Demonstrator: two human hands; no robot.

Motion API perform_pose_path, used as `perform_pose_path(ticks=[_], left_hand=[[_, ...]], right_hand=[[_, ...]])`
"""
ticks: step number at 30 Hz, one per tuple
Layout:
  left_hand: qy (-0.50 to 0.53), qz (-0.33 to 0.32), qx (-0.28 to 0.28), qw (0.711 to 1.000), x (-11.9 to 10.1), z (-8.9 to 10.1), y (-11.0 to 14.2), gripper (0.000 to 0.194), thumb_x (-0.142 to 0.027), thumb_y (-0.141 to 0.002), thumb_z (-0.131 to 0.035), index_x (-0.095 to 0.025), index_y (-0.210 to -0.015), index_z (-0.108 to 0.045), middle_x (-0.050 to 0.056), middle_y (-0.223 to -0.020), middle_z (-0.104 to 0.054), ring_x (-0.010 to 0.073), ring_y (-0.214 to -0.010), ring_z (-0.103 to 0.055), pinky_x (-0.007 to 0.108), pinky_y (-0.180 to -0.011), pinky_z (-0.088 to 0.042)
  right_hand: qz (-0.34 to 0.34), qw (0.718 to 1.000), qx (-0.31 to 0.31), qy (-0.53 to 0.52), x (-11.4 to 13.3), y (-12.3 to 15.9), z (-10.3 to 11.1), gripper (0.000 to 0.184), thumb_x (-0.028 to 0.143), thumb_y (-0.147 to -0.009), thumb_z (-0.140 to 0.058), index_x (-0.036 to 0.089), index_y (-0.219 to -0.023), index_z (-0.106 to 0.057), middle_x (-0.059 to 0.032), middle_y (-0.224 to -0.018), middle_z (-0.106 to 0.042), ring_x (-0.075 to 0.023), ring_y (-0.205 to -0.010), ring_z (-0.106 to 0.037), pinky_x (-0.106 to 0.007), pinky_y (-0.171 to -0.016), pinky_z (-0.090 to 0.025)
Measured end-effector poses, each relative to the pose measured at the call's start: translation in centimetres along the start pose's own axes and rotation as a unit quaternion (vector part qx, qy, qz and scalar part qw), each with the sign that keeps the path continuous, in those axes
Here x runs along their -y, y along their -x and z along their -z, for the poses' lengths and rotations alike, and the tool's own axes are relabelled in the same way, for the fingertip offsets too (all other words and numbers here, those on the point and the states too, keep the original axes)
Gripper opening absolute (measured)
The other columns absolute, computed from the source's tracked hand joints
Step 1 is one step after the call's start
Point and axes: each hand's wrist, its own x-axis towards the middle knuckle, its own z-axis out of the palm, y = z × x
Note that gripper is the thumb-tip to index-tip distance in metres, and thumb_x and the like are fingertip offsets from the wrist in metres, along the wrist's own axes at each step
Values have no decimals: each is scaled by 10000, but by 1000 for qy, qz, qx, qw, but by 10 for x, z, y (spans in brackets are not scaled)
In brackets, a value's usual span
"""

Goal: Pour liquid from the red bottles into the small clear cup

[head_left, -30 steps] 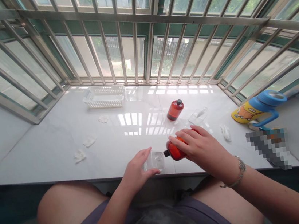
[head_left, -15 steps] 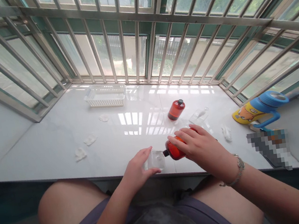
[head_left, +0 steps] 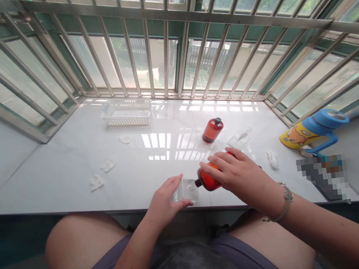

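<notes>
Clear container: 1, colourless, boxy, with a rounded glint inside; any contents cannot be told.
Container place: just inside the 6 o'clock edge of the surface.
Red bottle: 1, see-through, rounded shoulders, dark narrow neck; body partly covered.
Bottle pose: held tipped over, neck end toward 8 o'clock, base toward 2 o'clock.
Neck end: right by the container's 3 o'clock side; touching or apart, unclear.

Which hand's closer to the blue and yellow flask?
Right. The right hand, holding a red bottle, is left of the flask; the left hand, around a clear container, is farther left.
</notes>
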Motion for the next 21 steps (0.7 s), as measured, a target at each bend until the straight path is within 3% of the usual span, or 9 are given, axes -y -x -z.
perform_pose_path(ticks=[21], left_hand=[[1, -4, -3, 1000, 2, -1, 1, 832, -350, -817, -932, -356, -1562, -560, 56, -1537, -643, 300, -1417, -628, 466, -1251, -488]], right_hand=[[13, 1000, 6, 16, 1, -4, 3, 449, 16, -984, -554, 217, -1379, -624, -86, -1193, -745, -281, -1093, -669, -489, -1047, -392]])
